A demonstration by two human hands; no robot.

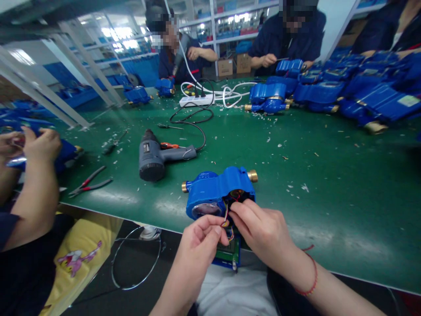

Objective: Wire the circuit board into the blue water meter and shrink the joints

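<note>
A blue water meter [215, 191] with brass ends rests at the near edge of the green table [296, 175]. Thin coloured wires [227, 217] run out of its open cavity down to a green circuit board [228, 252] hanging below the edge. My left hand [200, 237] pinches these wires between thumb and fingers. My right hand [259, 226] is also closed, its fingertips pressed on the wires at the meter's opening. A red string circles my right wrist.
A grey heat gun [154, 158] lies just beyond the meter, its cord running to a white power strip [196, 100]. Red-handled pliers [90, 182] lie left. A neighbour's hands [39, 145] hold a meter at far left. Two people sit opposite; many blue meters [345, 92] are piled right.
</note>
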